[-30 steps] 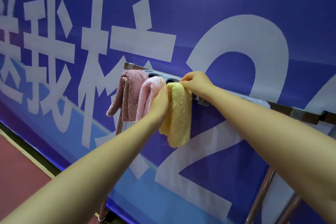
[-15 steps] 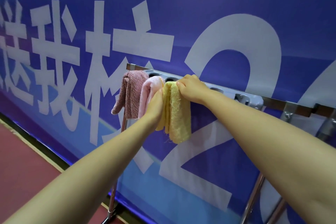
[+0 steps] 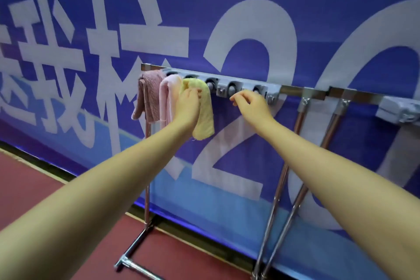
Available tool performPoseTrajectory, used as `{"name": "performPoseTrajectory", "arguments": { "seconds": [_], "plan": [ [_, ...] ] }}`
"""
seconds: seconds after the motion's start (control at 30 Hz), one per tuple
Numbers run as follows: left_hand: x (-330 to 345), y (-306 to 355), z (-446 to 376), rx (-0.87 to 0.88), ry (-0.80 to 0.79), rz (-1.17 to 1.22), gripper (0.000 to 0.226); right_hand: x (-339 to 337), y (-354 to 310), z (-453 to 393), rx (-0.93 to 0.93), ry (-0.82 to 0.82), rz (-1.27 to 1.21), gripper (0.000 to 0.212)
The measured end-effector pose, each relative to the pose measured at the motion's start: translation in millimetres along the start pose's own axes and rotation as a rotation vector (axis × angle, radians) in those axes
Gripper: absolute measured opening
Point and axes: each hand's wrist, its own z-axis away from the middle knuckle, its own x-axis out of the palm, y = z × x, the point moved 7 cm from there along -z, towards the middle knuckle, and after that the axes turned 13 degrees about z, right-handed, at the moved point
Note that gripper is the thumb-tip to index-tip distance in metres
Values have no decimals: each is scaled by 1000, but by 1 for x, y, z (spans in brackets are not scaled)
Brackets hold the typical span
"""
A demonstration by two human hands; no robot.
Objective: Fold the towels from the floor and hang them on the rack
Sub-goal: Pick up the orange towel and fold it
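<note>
The blue banner (image 3: 250, 7) with large white characters fills the background, and the rack (image 3: 295, 91) is stood just in front of it on thin metal legs over the red floor (image 3: 27, 188). A grey clip strip (image 3: 236, 86) is carried along the rail's left part, and a second grey block (image 3: 400, 109) is seen far to the right.

Three folded towels are hung side by side at the rail's left end: the mauve towel (image 3: 148, 95) outermost, the pink towel (image 3: 167, 98) touching it, and the yellow towel (image 3: 204, 111) next along.

The yellow towel appears to be draped only loosely, with more of its length on the near side; it could be dragged off the rail if the left hand is drawn back while cloth is still caught in it. The neighbouring pink towel could likewise be disturbed, since the hand is laid across both.

The left hand (image 3: 187, 107) is pressed against the yellow towel's front, its fingers (image 3: 197, 93) lightly curled on the cloth; whether cloth is pinched cannot be told. The right hand (image 3: 252, 107) is held just below the clip strip, its fingers (image 3: 236, 98) loosely bent and apart, with nothing held.
</note>
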Motion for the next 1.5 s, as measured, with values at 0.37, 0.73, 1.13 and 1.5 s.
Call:
{"name": "performPoseTrajectory", "arguments": {
  "seconds": [0.37, 0.73, 1.13, 1.5],
  "plan": [
    [102, -81, 171, -327, -283, -79, 29, -66, 97, 162, 363, -9, -245, 34],
    [147, -274, 293, -722, -474, -229, 35, -97, 298, 389, 918, -6, -144, 37],
    [107, -503, 411, -1151, -314, -342, 35, 2, 427, 609, 1363, -209, -106, 31],
    [81, -647, 456, -1121, -728, -808, 22, 56, 507, 713, 1647, -327, 76, 29]
  ]
}}
